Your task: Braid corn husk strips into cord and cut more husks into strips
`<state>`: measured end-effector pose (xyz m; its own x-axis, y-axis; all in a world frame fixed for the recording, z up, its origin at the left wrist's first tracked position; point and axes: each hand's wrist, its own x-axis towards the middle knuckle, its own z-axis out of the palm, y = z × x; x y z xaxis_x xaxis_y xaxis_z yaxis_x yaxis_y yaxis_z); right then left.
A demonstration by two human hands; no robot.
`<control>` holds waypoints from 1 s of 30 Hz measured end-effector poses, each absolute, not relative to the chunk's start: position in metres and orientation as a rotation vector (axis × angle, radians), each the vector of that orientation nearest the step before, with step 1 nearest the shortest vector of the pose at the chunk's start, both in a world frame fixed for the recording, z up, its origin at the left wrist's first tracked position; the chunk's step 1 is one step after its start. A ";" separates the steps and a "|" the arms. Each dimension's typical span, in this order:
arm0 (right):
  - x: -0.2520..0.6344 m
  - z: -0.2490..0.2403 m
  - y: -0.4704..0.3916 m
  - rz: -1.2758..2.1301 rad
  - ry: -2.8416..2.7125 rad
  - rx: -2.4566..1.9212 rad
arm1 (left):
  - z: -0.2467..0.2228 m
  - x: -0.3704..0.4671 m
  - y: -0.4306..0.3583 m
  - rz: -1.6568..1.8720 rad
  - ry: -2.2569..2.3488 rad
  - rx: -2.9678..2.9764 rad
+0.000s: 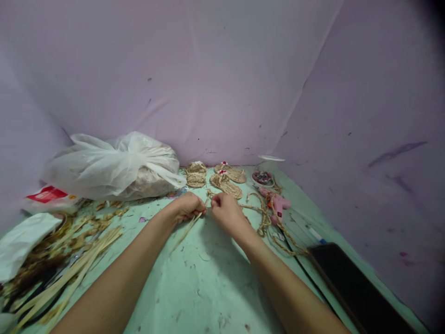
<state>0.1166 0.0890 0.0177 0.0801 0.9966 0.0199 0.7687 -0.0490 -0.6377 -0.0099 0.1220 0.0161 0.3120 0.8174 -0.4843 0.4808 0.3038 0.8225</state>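
My left hand (pixel 189 207) is closed on pale plant-fibre strands (pixel 187 232), whose loose ends trail down toward me. Close beside it, my right hand (pixel 225 208) is pinched at the same fibre, where a short twisted piece stands up between the two hands. Just beyond them lie small woven slippers (pixel 225 184) with red and white decorations, and another woven pair (pixel 196 174) to their left. A braided fibre cord (pixel 264 215) runs out to the right of my right hand in loose loops.
A pink glue gun (pixel 278 206) lies right, near a small dish of beads (pixel 262 178). A dark phone (pixel 358 287) rests at the right edge. At left are a stuffed white plastic bag (pixel 114 167), loose fibre strips (pixel 76 269) and a red-white packet (pixel 50 197). Walls close the back and right.
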 end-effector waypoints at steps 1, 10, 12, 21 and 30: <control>0.115 0.013 0.092 0.698 -1.727 -1.868 | 0.016 -0.011 0.123 0.339 1.328 1.343; 0.111 0.010 0.087 0.624 -1.869 -1.882 | 0.009 -0.011 0.127 0.352 1.313 1.315; 0.113 0.010 0.086 0.631 -1.920 -1.849 | 0.008 -0.011 0.127 0.347 1.323 1.295; 0.112 0.014 0.089 0.816 -1.726 -1.823 | 0.007 -0.011 0.127 0.368 1.299 1.285; 0.111 0.003 0.097 1.296 -1.357 -1.709 | 0.007 -0.009 0.126 0.346 1.287 1.281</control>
<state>0.1110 0.0967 0.0027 0.0033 0.9460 -0.3240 0.3668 -0.3025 -0.8797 -0.0089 0.1262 0.0067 0.3379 0.7949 -0.5040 0.4343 0.3434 0.8328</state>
